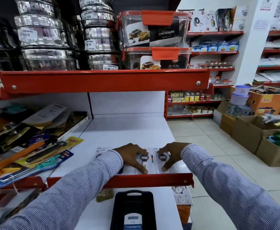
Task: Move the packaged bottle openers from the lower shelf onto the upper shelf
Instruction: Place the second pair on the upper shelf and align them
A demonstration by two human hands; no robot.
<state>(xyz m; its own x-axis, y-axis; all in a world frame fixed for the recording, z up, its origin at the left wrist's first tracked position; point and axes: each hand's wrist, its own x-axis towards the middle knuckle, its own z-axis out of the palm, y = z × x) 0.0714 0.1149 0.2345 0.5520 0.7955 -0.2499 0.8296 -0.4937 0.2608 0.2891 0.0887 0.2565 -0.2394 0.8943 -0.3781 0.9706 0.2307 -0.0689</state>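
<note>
We see our two hands on a white shelf (pixel 127 130) with a red front lip (pixel 152 177). Three flat white cards lie side by side just behind that lip, and each seems to carry a bottle opener with a dark ring.

Our left hand (pixel 132 156) lies flat and spread on the middle opener pack (pixel 144 161). The fingers (pixel 143 151) press the top of the card and the thumb (pixel 141 170) rests near the red lip. The hand is not closed around anything; it just touches the pack. The dark ring sits between the fingers and the thumb.

Our right hand (pixel 170 154) is spread the same way on the right opener pack (pixel 162 161). Its fingertips touch the card next to the ring and the thumb points down at the red lip. It is not squeezing or lifting the pack.

A third opener pack (pixel 101 151) lies on the other side of our left hand, partly hidden under the striped sleeve (pixel 92 176).

Under the red lip, a lower shelf holds a black tray (pixel 132 211). Above our hands, far from the red lip, a higher red shelf holds clear containers with orange lids (pixel 154 29) and shiny steel tins (pixel 41 34).
</note>
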